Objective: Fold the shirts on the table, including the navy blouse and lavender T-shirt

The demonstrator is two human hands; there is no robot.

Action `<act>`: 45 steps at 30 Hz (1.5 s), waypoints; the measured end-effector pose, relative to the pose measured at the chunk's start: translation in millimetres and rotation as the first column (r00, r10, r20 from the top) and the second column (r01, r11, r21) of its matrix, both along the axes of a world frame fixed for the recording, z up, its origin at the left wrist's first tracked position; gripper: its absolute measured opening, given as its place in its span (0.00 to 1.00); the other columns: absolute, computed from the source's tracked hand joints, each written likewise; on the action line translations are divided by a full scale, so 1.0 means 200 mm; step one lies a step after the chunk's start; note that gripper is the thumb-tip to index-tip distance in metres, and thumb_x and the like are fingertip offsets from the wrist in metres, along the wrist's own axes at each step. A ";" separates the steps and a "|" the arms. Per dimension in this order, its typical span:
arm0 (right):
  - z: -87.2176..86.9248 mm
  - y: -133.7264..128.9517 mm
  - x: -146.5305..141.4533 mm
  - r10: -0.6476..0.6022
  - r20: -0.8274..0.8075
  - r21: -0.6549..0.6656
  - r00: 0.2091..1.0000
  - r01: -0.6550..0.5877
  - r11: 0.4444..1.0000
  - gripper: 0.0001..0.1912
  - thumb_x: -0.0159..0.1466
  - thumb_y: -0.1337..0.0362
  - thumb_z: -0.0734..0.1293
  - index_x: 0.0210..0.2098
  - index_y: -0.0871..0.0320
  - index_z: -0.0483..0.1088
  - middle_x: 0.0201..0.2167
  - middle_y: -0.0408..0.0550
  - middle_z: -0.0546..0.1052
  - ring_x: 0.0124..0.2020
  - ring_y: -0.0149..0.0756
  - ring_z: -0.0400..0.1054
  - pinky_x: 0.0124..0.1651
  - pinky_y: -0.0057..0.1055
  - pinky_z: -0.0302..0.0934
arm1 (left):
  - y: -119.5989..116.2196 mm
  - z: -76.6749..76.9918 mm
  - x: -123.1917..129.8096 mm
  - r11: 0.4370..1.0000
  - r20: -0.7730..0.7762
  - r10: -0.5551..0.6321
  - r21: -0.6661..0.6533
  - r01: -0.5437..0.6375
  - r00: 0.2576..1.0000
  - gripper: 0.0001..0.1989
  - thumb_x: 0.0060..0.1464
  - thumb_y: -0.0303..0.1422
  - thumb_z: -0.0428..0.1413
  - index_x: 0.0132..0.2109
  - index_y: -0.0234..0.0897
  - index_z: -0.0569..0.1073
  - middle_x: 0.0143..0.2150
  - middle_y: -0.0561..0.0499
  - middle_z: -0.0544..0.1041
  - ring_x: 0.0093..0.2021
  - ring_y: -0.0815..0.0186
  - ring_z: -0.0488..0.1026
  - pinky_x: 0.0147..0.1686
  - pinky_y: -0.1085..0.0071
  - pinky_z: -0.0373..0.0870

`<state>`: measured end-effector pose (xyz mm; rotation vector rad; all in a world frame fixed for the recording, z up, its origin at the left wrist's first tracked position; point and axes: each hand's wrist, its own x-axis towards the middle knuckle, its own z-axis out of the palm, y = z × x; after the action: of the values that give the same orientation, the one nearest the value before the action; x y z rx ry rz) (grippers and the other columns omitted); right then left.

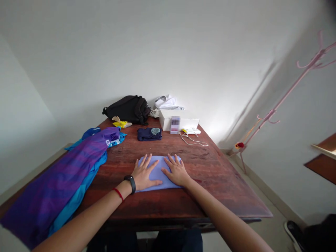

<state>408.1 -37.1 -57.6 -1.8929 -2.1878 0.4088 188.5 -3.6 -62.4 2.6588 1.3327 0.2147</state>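
A folded lavender cloth point(159, 176), seemingly a garment, lies flat near the front of the table. My left hand point(143, 174) rests on its left side with the fingers spread, a black band on that wrist. On the right side of the same cloth, my right hand point(177, 170) lies flat, fingers apart. Neither hand grips the cloth. Behind it is a small folded dark navy garment point(145, 134) with a greyish print on top. Purple clothing point(70, 171) is spread along the table's left side, over bright blue clothing point(76, 197).
The dark wooden table point(210, 182) meets the wall. At its back are a black backpack point(126, 108), a yellow packet point(120, 123), a white box point(165, 119), a white cord point(194, 142) and a white bag point(166, 102). A pink coat rack point(294, 85) stands to the right.
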 end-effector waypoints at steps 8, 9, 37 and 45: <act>0.02 0.04 0.07 0.021 -0.193 -0.099 0.981 -0.041 0.994 0.38 0.68 0.39 0.56 0.71 0.52 0.55 0.75 0.47 0.44 0.75 0.58 0.30 0.71 0.59 0.29 | 0.02 0.08 -0.02 0.992 -0.139 -0.060 -0.114 0.044 0.988 0.59 0.43 0.72 0.52 0.74 0.47 0.46 0.76 0.37 0.35 0.74 0.38 0.32 0.64 0.30 0.37; 0.02 0.07 0.09 0.013 -0.255 -0.098 0.967 -0.039 0.994 0.36 0.68 0.41 0.58 0.69 0.52 0.59 0.74 0.48 0.49 0.74 0.58 0.35 0.71 0.57 0.32 | 0.03 0.11 -0.02 0.988 -0.163 -0.081 -0.144 0.058 0.983 0.61 0.41 0.72 0.52 0.74 0.47 0.46 0.76 0.36 0.35 0.74 0.37 0.33 0.64 0.30 0.36; -0.07 0.44 0.47 -0.214 -0.977 -0.206 -0.013 0.343 0.917 0.07 0.63 0.66 0.66 0.34 0.61 0.76 0.26 0.48 0.79 0.22 0.26 0.70 0.24 0.20 0.65 | 0.65 0.33 0.61 0.786 -0.255 -0.335 -0.607 0.119 0.907 0.34 0.31 0.57 0.69 0.40 0.37 0.79 0.41 0.47 0.82 0.41 0.53 0.78 0.39 0.65 0.72; -0.06 0.45 0.47 -0.218 -0.975 -0.220 -0.042 0.323 0.920 0.06 0.63 0.66 0.67 0.32 0.61 0.76 0.25 0.47 0.79 0.21 0.26 0.69 0.23 0.19 0.64 | 0.60 0.36 0.54 0.489 -0.008 -0.324 -0.857 0.160 0.946 0.27 0.46 0.53 0.65 0.48 0.41 0.80 0.48 0.48 0.82 0.44 0.57 0.79 0.41 0.65 0.76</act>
<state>502.1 52.5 -69.8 -1.1157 -0.7220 1.1244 295.5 115.8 9.6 1.9421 0.7320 -0.5897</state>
